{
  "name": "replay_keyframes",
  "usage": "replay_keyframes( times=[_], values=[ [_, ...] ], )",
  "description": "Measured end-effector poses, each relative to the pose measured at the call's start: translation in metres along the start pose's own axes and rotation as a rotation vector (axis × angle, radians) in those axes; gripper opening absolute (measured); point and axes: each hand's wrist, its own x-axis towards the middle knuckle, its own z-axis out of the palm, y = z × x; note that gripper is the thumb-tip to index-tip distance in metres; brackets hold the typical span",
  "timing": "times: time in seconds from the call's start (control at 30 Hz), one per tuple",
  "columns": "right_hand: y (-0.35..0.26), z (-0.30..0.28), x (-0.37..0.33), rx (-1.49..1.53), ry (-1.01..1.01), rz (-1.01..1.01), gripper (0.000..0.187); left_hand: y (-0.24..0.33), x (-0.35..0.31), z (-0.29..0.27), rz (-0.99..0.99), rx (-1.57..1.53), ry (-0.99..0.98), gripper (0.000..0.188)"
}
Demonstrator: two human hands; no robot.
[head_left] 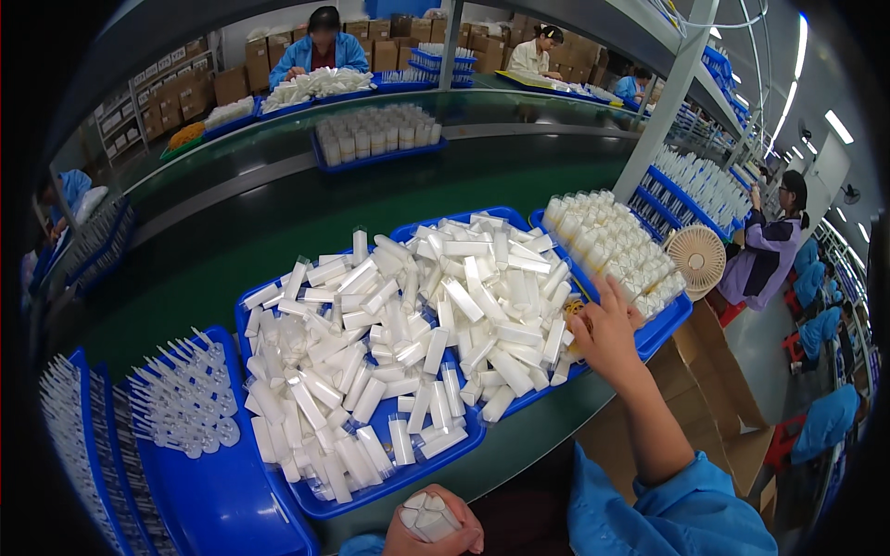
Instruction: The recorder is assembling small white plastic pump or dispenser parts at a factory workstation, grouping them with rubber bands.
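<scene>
Low at the front edge, my left hand (431, 533) is closed around a bundle of white wedge-ended pieces (428, 511), seen end-on. My right hand (607, 329) reaches over the right side of the trays with its fingers apart. Beside its fingertips lie yellowish rubber bands (575, 308), partly hidden by the hand. Left of it, blue trays (324, 508) carry a large loose heap of white rectangular pieces in clear sleeves (408, 315). Just beyond the right hand, another blue tray (675, 315) holds rows of upright white bundles (612, 246).
A blue tray (213, 491) with white stemmed parts (185, 394) stands at left, beside stacked trays. Across the green conveyor belt (278, 208), co-workers sit behind more trays. A round fan (695, 259) and a cardboard box (714, 380) are at right.
</scene>
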Motion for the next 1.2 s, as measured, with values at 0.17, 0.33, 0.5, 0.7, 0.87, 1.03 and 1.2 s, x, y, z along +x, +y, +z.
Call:
replay_keyframes(
  times=[0.17, 0.33, 0.5, 0.7, 0.87, 1.03, 1.2],
  values=[
    [-0.008, -0.015, 0.024, 0.289, 0.05, 0.094, 0.012, -0.001, 0.0, -0.001, 0.07, 0.039, 0.059, 0.025],
    [-0.028, -0.04, 0.037, 1.092, -0.132, 0.081, 0.013, -0.001, 0.001, -0.003, 0.087, 0.049, 0.101, 0.026],
    [-0.096, -0.072, 0.018, 1.287, -0.516, -0.215, 0.009, 0.008, 0.007, 0.007, 0.142, 0.03, 0.21, 0.025],
    [-0.13, -0.072, -0.018, 1.574, -0.93, -0.299, 0.009, 0.015, 0.002, 0.002, 0.027, -0.16, -0.059, 0.027],
    [-0.124, -0.057, -0.029, 2.652, -1.294, 0.1, 0.041, 0.038, -0.01, -0.006, 0.129, -0.058, -0.511, 0.028],
    [-0.116, -0.086, -0.011, 2.195, -1.238, -0.243, 0.045, 0.012, -0.007, -0.001, 0.451, 0.84, 0.326, 0.054],
    [-0.152, -0.103, -0.039, 1.332, -1.171, -1.04, 0.043, 0.02, 0.007, 0.002, 0.328, 0.974, 0.365, 0.106]
  ],
)
